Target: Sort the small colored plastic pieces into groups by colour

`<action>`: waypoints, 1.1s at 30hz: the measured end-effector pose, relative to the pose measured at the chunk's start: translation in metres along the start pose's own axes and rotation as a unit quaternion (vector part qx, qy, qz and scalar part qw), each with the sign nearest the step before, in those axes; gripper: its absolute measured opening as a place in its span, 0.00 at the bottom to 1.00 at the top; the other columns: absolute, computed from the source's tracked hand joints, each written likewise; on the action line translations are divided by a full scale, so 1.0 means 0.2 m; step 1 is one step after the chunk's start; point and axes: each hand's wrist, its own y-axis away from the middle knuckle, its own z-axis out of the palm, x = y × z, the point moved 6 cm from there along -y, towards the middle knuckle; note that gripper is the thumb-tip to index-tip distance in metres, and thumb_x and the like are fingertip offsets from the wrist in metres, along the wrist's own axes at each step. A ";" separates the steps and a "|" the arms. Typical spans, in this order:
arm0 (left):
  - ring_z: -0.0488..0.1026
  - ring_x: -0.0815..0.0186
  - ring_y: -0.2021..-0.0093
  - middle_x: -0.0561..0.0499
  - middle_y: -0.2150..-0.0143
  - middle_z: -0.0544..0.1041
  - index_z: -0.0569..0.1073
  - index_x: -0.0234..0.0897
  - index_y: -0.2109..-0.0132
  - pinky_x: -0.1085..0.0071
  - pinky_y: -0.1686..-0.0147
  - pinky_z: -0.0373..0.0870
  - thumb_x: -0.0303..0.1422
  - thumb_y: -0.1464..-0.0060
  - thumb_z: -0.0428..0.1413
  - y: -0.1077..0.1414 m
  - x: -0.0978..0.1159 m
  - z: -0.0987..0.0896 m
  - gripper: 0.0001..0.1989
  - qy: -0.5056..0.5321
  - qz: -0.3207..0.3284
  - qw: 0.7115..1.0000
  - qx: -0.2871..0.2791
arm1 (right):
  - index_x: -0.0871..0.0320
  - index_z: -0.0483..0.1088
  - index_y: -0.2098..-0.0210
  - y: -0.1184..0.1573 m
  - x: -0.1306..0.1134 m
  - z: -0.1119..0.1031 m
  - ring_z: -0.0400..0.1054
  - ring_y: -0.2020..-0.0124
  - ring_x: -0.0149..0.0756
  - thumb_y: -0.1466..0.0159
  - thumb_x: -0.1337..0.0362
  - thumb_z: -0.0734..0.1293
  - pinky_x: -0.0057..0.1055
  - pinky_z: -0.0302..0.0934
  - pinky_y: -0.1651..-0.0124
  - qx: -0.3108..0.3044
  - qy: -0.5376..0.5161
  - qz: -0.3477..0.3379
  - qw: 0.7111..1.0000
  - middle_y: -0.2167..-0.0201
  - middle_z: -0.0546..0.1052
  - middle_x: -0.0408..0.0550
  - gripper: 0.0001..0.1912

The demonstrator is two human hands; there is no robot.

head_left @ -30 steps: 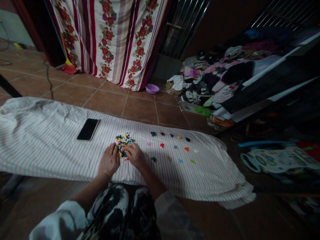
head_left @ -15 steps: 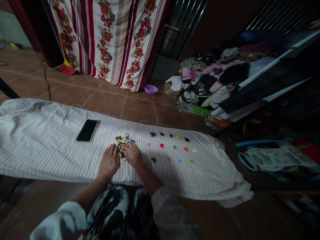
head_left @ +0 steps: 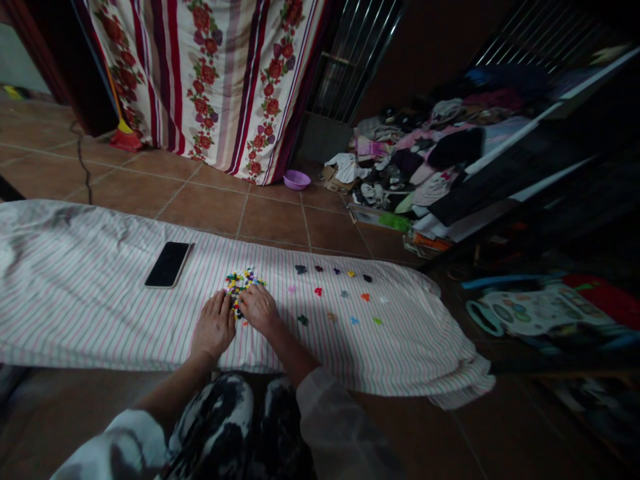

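A mixed pile of tiny coloured pieces (head_left: 243,279) lies on the striped cloth (head_left: 120,280). At its left edge my left hand (head_left: 215,325) rests flat on the cloth, fingers stretched out. My right hand (head_left: 259,308) is over the pile's right side with its fingers curled down; its fingertips and anything between them are hidden. To the right, small single-colour clusters sit in three rows, among them a red cluster (head_left: 319,292), an orange cluster (head_left: 365,297), a dark green cluster (head_left: 303,320) and a lime green cluster (head_left: 378,321).
A black-screened phone (head_left: 169,265) lies on the cloth left of the pile. Beyond the cloth are a purple basin (head_left: 297,179) on the tiled floor, a floral curtain (head_left: 205,87) and heaped clothes (head_left: 415,143). A baby walker-like item (head_left: 545,310) stands at the right.
The whole view has shifted slightly, moving the scene a little left. My hands keep nearly the same places at the pile, with the right fingers slightly farther over it.
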 end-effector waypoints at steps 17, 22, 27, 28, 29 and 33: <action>0.65 0.49 0.39 0.30 0.42 0.69 0.64 0.25 0.42 0.50 0.43 0.65 0.32 0.39 0.43 0.00 0.01 -0.01 0.21 0.012 0.023 1.000 0.015 | 0.55 0.69 0.63 0.08 0.08 -0.02 0.69 0.62 0.34 0.39 0.70 0.65 0.29 0.60 0.55 0.069 -0.124 0.075 0.987 0.66 0.75 0.43 0.05; 0.65 0.49 0.39 0.29 0.42 0.69 0.64 0.24 0.42 0.51 0.43 0.65 0.33 0.39 0.43 0.00 0.00 -0.01 0.22 0.012 0.017 1.000 0.008 | 0.56 0.70 0.63 0.09 0.08 0.00 0.69 0.61 0.34 0.37 0.67 0.65 0.29 0.60 0.54 0.057 -0.135 0.058 0.988 0.66 0.76 0.44 0.03; 0.64 0.49 0.37 0.31 0.41 0.69 0.63 0.27 0.40 0.49 0.43 0.66 0.33 0.39 0.43 0.00 0.00 0.00 0.23 0.024 0.010 1.000 0.010 | 0.55 0.71 0.61 0.08 0.08 0.02 0.69 0.57 0.34 0.35 0.66 0.64 0.29 0.59 0.52 0.059 -0.137 0.058 0.987 0.64 0.77 0.45 0.04; 0.64 0.49 0.37 0.30 0.41 0.69 0.63 0.27 0.40 0.49 0.43 0.66 0.33 0.39 0.43 0.00 0.00 0.00 0.23 0.027 0.009 1.000 0.008 | 0.55 0.71 0.61 0.08 0.08 0.02 0.69 0.57 0.34 0.35 0.66 0.64 0.29 0.59 0.51 0.059 -0.134 0.058 0.987 0.64 0.77 0.45 0.05; 0.63 0.49 0.37 0.30 0.41 0.68 0.63 0.27 0.40 0.49 0.43 0.65 0.33 0.39 0.42 0.00 0.00 0.00 0.23 0.030 0.006 1.000 0.006 | 0.55 0.71 0.61 0.08 0.08 0.02 0.69 0.57 0.35 0.35 0.66 0.64 0.29 0.59 0.51 0.060 -0.131 0.058 0.988 0.63 0.77 0.45 0.05; 0.63 0.49 0.37 0.32 0.40 0.68 0.63 0.28 0.40 0.48 0.43 0.65 0.34 0.39 0.42 0.00 -0.01 0.00 0.23 0.033 -0.007 0.999 -0.001 | 0.54 0.71 0.60 0.08 0.07 0.01 0.69 0.57 0.35 0.35 0.66 0.64 0.29 0.60 0.52 0.062 -0.127 0.058 0.988 0.63 0.77 0.45 0.05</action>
